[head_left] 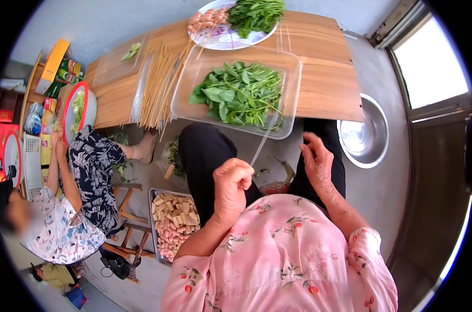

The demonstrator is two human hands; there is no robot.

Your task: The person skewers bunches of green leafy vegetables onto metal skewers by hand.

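Note:
My left hand (232,188) is closed in a fist above my left knee, around the lower end of a thin pale stick (263,139). This stick slants up to the front rim of a clear plastic tray (290,86). Green leafy stems (241,96) lie heaped in the tray, which juts over the table edge. Over my right thigh, my right hand (317,162) has its fingers loosely bent, the thumb a little apart, and nothing visible in it.
Bamboo skewers (160,83) lie left of the tray on the wooden table (324,62). Behind stands a plate (223,39) with greens and pinkish pieces. A metal basin (374,130) is at right; a food-filled tray (154,229) sits lower left. Another person (64,223) holds a red-rimmed bowl (90,112).

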